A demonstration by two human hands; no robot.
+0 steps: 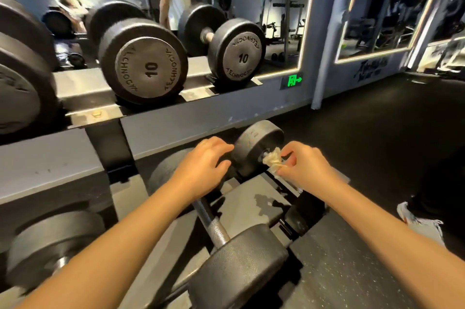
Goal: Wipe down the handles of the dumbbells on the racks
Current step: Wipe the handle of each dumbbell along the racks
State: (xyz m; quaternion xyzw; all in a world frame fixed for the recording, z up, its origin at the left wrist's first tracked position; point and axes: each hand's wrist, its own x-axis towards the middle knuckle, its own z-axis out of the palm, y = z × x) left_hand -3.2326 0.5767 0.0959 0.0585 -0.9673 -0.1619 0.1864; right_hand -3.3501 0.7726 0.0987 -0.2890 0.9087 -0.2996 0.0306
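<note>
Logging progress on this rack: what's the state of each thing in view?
Wipe: crumpled, against the small dumbbell's handle.
Small dumbbell: racked on the lower shelf.
Near dumbbell: racked; handle's far end hidden under the left wrist.
Left 10 dumbbell: racked on top, untouched.
Right 10 dumbbell: racked on top, untouched.
Right hand: pinches the wipe.
Left hand: fingers curved beside the small dumbbell's head; grip unclear.

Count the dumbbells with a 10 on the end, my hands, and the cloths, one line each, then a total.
Dumbbells marked 10: 2, the nearer one and the farther one
Hands: 2, left hand and right hand
Cloth: 1
Total: 5
</note>
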